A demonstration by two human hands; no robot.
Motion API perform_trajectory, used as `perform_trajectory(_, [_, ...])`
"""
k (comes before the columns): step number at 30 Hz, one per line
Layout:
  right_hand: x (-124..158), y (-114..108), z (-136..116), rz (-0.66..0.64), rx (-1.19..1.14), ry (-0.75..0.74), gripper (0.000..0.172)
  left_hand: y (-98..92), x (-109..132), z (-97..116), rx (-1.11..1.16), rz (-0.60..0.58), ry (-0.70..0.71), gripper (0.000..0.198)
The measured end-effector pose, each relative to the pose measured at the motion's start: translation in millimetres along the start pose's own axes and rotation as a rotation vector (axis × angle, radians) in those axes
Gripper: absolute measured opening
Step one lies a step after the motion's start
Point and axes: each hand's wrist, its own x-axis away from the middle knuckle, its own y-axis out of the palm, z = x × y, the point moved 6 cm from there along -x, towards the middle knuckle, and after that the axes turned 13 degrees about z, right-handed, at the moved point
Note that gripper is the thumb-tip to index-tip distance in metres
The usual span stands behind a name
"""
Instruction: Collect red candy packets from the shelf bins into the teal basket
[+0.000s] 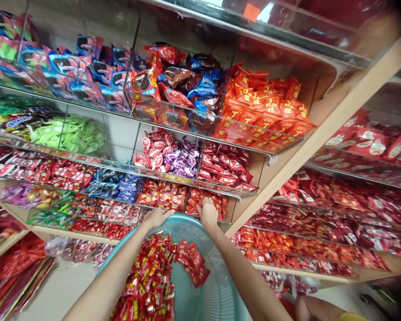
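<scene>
A teal plastic basket (pixel 220 267) sits below the shelves. Inside lie a heap of red and yellow wrapped candies (pixel 147 276) on the left and a small cluster of red packets (pixel 192 263) at the far side. My left hand (pixel 157 217) is closed at the basket's far rim, its fingertips partly hidden. To its right, my right hand (pixel 208 212) reaches over the rim into a shelf compartment of red candy packets (pixel 222 205). Its fingers are curled down among these packets. A neighbouring compartment of red and gold packets (pixel 163 196) lies just beyond my left hand.
Clear-fronted shelves hold orange-red packets (pixel 263 111), blue-pink packets (pixel 70 67), green packets (pixel 70 133) and purple candies (pixel 183 156). A wooden upright (pixel 307 151) separates a right-hand rack (pixel 324 223). Another person's bare limb (pixel 321 308), near yellow cloth, shows at lower right.
</scene>
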Motion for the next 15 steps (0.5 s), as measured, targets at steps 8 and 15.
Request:
perform_trajectory(8, [-2.3,1.6,13.8,0.009,0.064,-0.032,0.024,1.0,2.3,-0.4,-0.004,0.007,-0.005,0.066])
perform_trajectory(15, [-5.8,-19.0,42.5,0.147,0.011,0.005,0.024,2.5,1.2,-1.7,-0.001,-0.003,-0.005,0.069])
